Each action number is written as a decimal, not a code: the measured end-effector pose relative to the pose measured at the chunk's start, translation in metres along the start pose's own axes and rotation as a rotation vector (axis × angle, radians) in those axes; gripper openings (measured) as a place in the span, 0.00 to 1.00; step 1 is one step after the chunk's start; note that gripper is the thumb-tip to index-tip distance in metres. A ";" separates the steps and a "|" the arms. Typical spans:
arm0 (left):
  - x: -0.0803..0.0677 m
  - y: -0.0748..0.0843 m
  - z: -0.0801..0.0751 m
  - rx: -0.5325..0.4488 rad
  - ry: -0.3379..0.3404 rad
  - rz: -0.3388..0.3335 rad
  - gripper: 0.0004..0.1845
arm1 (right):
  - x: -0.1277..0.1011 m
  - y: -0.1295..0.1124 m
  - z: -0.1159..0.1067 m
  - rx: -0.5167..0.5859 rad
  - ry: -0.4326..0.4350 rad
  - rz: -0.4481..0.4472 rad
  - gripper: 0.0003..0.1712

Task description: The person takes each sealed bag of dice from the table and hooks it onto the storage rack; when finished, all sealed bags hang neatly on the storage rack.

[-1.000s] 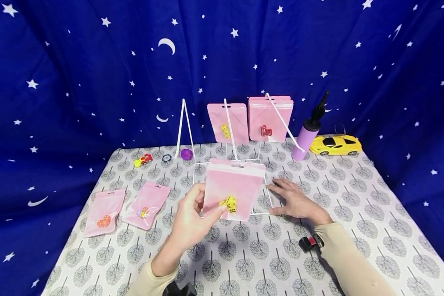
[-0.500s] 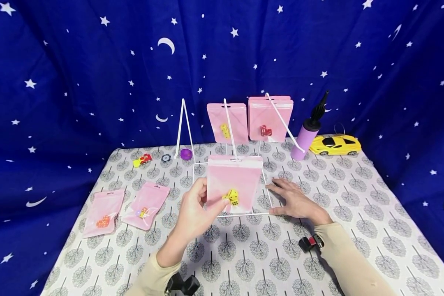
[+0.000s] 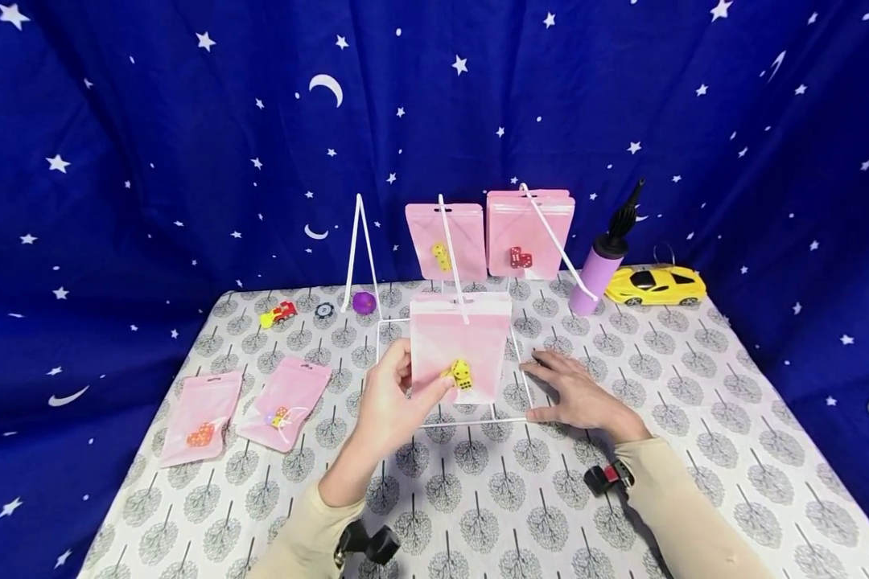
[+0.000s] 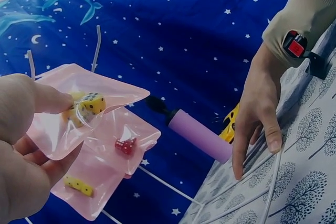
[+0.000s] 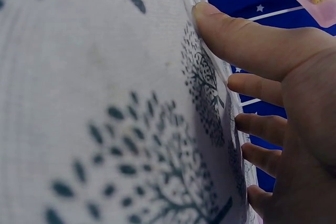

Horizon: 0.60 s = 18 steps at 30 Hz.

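Note:
My left hand (image 3: 391, 398) pinches the lower left of a pink pouch (image 3: 460, 342) with yellow dice (image 3: 460, 374) inside, holding it upright in front of the middle rod of a white wire rack (image 3: 455, 241). In the left wrist view the thumb (image 4: 31, 100) presses the pouch (image 4: 79, 108) by its dice. My right hand (image 3: 572, 390) lies flat and open on the table, fingers on the rack's wire base (image 3: 525, 378); the right wrist view shows the fingers (image 5: 247, 40) spread on the cloth. Two pouches hang on the rack: one with yellow dice (image 3: 445, 240), one with red dice (image 3: 529, 233).
Two more pink pouches (image 3: 201, 406) (image 3: 284, 400) lie on the tree-print tablecloth (image 3: 478, 498) at the left. A purple air pump (image 3: 603, 269) and yellow toy car (image 3: 655, 283) stand back right. A small red toy car (image 3: 278, 312), a dark disc (image 3: 324, 310) and a purple ball (image 3: 364, 301) sit back left.
My left hand has carried the pouch away from me and slightly right, toward the rack's middle rod. The right hand has stayed put on the wire base.

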State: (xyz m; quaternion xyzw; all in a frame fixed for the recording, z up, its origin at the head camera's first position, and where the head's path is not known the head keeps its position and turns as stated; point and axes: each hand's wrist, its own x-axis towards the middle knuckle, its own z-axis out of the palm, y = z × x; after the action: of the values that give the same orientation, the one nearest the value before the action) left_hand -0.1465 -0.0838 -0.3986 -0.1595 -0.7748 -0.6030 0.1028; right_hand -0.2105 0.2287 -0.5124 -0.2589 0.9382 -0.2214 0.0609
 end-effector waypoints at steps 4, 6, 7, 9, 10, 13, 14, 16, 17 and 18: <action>0.006 -0.003 0.002 -0.006 0.016 -0.037 0.22 | 0.000 0.001 0.000 0.001 -0.001 -0.004 0.51; 0.009 -0.005 0.003 -0.009 0.026 -0.040 0.23 | 0.000 0.001 0.000 0.002 0.000 -0.006 0.51; 0.011 -0.006 0.003 -0.007 0.033 -0.038 0.23 | 0.000 0.001 0.000 0.004 0.001 -0.007 0.51; 0.015 -0.008 0.004 -0.006 0.043 -0.032 0.22 | 0.000 0.001 -0.001 0.004 0.003 -0.008 0.51; 0.017 -0.008 0.004 -0.007 0.044 -0.030 0.22 | 0.000 0.001 -0.001 0.005 0.004 -0.009 0.51; 0.021 -0.010 0.005 -0.014 0.044 -0.045 0.23 | 0.000 0.001 -0.001 0.002 0.009 -0.010 0.51; 0.023 -0.011 0.005 -0.021 0.042 -0.053 0.23 | 0.000 0.001 0.000 0.002 0.011 -0.011 0.51; 0.026 -0.013 0.006 -0.030 0.040 -0.068 0.23 | 0.000 0.002 0.000 0.002 0.012 -0.011 0.51; 0.027 -0.014 0.006 -0.036 0.040 -0.077 0.23 | -0.001 0.002 0.001 0.002 0.013 -0.011 0.51; 0.029 -0.014 0.006 -0.041 0.041 -0.084 0.22 | -0.001 0.002 0.001 0.004 0.014 -0.012 0.51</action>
State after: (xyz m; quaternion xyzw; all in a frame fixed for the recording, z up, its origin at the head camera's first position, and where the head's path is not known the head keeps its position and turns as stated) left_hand -0.1783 -0.0773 -0.4030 -0.1163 -0.7661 -0.6256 0.0901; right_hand -0.2105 0.2304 -0.5145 -0.2628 0.9366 -0.2253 0.0535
